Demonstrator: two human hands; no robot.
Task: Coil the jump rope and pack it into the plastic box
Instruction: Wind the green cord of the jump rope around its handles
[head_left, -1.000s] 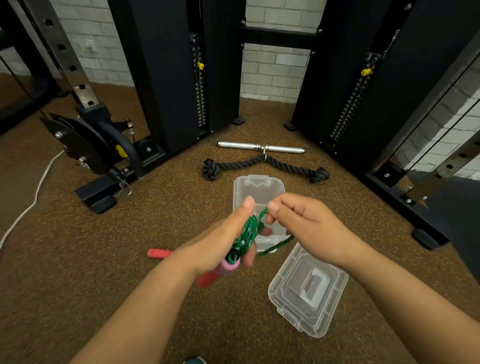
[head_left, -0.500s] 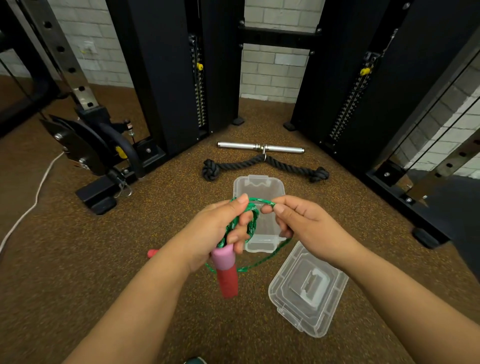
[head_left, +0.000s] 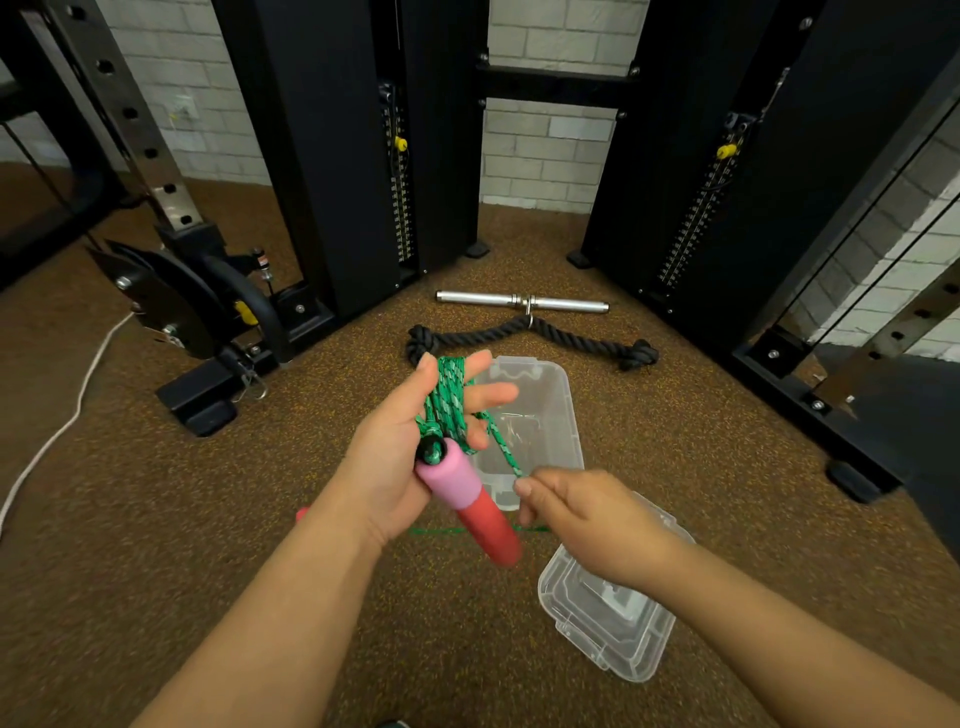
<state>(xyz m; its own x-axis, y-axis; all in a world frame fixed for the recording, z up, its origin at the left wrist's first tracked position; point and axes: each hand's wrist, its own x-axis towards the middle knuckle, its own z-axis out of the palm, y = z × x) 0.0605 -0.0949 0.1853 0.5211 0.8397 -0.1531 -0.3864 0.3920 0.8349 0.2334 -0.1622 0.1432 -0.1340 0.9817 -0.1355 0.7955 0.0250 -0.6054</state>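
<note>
My left hand (head_left: 400, 457) is raised palm up over the floor, with several turns of the green jump rope (head_left: 448, 400) wound around its fingers. A pink and red handle (head_left: 470, 504) hangs from that palm, pointing down to the right. My right hand (head_left: 576, 514) pinches the free rope strand just right of the handle. That strand runs on down toward the floor. The clear plastic box (head_left: 550, 415) lies open on the floor behind both hands. The second red handle (head_left: 302, 514) peeks out behind my left wrist.
The box's clear lid (head_left: 608, 623) lies on the floor under my right wrist. A black rope attachment (head_left: 524, 332) and a steel bar (head_left: 519, 301) lie beyond the box. Black cable-machine columns stand at the back and sides. A white cord (head_left: 67, 421) trails at the left.
My left hand has turned palm up and lifted, with the coil now stretched over its fingers. My right hand dropped from the coil's top to below it, pulling the strand down.
</note>
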